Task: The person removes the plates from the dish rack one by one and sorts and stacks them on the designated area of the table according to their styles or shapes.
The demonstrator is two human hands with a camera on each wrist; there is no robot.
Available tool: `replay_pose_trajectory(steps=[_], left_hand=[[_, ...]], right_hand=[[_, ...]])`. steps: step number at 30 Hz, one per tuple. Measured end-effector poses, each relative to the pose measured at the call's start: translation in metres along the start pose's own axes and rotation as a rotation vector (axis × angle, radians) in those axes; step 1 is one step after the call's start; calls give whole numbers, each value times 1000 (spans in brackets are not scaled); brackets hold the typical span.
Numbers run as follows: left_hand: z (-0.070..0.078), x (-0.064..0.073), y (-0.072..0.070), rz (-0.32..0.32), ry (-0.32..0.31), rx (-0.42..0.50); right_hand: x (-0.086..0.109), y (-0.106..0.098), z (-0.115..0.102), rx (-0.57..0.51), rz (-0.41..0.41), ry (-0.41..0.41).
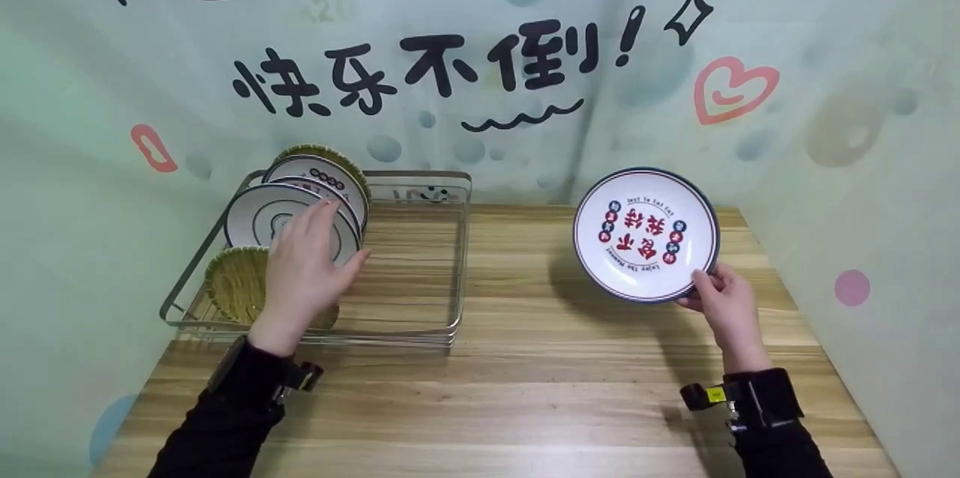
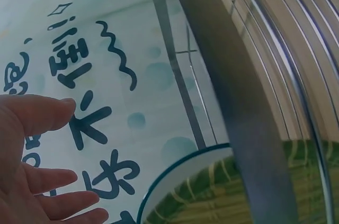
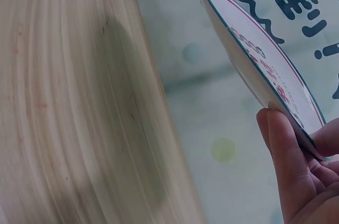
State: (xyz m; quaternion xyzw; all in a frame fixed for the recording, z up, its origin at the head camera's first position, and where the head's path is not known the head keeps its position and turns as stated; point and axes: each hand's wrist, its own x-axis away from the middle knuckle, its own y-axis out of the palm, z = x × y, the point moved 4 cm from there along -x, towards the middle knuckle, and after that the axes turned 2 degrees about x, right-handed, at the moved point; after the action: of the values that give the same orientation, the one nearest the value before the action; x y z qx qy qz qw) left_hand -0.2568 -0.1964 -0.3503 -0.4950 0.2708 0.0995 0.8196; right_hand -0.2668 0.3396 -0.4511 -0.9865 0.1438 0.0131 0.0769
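Observation:
My right hand (image 1: 727, 309) pinches the lower right rim of a white plate (image 1: 646, 235) with a dark blue edge and red characters. Tilted face-on in the head view, the plate hangs above the table, its shadow below; the right wrist view shows thumb and fingers on its rim (image 3: 265, 60). On the left, my left hand (image 1: 304, 257) is over a wire rack (image 1: 460, 260), fingers extended and thumb apart, holding nothing. White plates (image 1: 247, 215) lean in the rack behind this hand. A green-and-yellow dish (image 1: 232, 287) stands at the front, partly hidden by the hand.
Behind the leaning plates, another greenish rim (image 1: 319, 151) shows at the rack's back. The wooden table (image 1: 525, 388) runs up to a printed backdrop (image 1: 420, 5), with pale side walls left and right.

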Motion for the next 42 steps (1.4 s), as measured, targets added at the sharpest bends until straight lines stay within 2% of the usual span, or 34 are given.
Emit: replay_pose_trajectory(steps=[10, 20, 30, 38, 42], left_hand=[[-15, -2, -12, -5, -23, -53], [-32, -11, -22, -48, -75, -76], [-37, -25, -32, -106, -91, -135], [-45, -33, -37, -96, -86, -150], [-47, -36, -38, -115, -96, -150]], right_hand=[[-3, -18, 3, 9, 28, 38], [-8, -30, 8, -6, 25, 53], [-17, -43, 11, 20, 31, 92], [-23, -51, 15, 61, 52, 121], [-26, -55, 17, 59, 56, 147]])
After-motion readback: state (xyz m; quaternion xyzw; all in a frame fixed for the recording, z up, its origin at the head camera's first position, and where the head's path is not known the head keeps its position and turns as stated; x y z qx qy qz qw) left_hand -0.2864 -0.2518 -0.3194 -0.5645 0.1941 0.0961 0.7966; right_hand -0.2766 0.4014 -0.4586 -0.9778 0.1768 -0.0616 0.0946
